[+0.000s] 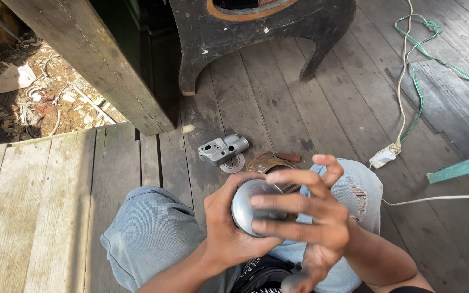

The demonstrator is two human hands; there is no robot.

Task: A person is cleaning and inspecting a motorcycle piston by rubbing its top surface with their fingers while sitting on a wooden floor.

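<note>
Bright daylight falls on the left planks [33, 206], shade covers the rest, and the right hand [305, 217] is motion-blurred.

Round grey metal cap [252, 209], hand-held.

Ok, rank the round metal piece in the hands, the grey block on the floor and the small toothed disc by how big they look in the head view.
1. round metal piece, though nearest the camera
2. grey block
3. toothed disc, partly under the block
</note>
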